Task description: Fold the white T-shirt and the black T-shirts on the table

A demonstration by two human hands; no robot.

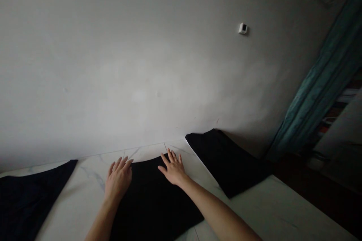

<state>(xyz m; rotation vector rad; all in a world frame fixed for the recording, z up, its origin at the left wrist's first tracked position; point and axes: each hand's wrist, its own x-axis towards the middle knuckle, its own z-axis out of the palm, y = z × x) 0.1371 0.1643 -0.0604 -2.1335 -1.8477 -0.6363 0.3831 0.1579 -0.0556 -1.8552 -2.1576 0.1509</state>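
Note:
A black cloth (152,199) lies flat on the pale marbled surface (87,184), its far edge close to the wall. My left hand (119,177) rests at the cloth's far left corner, fingers extended and slightly apart. On the far right corner lies my right hand (172,167), its fingers spread. Neither hand grips anything that I can see. To the right is another black cloth (226,158), which looks like a stack with several edges at its far end. A dark navy cloth (31,199) lies at the left.
Behind the surface rises a plain grey wall (141,52) with a small white device (243,28) on it. A teal curtain (316,83) hangs at the right, beside dim shelves. The surface's right edge (311,207) borders a dark floor.

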